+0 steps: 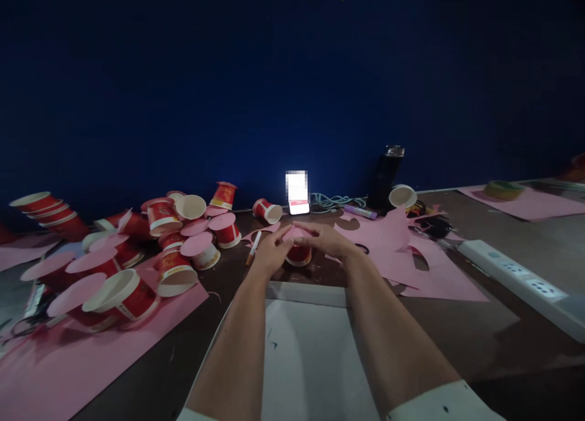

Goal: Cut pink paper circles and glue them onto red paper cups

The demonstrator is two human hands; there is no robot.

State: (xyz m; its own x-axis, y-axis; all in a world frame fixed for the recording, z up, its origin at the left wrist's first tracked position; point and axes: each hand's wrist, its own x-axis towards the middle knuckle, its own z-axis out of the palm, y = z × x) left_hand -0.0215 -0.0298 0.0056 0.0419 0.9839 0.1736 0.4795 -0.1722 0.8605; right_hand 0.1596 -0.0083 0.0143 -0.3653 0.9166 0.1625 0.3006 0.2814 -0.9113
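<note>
Just beyond a white board (315, 348), a red paper cup (299, 256) stands on the dark table between my hands. Pink paper (298, 232) lies over its top. My left hand (273, 250) grips the paper and cup from the left, fingers bent and thumb toward the middle. From the right, my right hand (329, 239) holds the same paper at its edge, fingertips close to those of the left. The fingers hide part of the paper and the cup's upper side. A brown-and-white pen (253, 248) lies beside my left hand.
Several red cups (176, 272), many with pink discs, crowd the left on pink sheets. A lit phone (298, 195) stands behind my hands. Cut pink paper (402, 250), a purple glue stick (361, 212), a dark bottle (386, 174) and a power strip (521, 281) lie right.
</note>
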